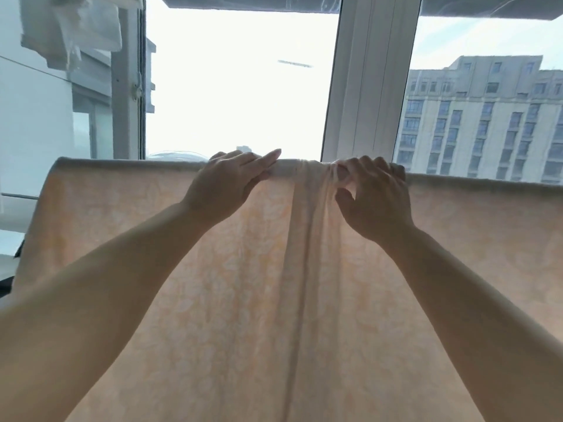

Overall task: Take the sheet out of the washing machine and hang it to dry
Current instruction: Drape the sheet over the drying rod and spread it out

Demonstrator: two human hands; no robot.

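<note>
A pale peach sheet [152, 269] with a faint leaf pattern hangs over a horizontal rail at head height and fills the lower part of the view. The rail itself is hidden under the fabric. My left hand [225, 184] lies on the top fold with its fingers straight, pressing the cloth. Just to its right, my right hand [371, 196] has curled fingers that pinch a bunched ridge of the sheet at the top edge. Long vertical creases run down from that bunch.
Behind the sheet is a large window with a white frame post [365, 86]. A tall building [487, 123] shows through the right pane. At the upper left hang white items [73, 28] near a side wall.
</note>
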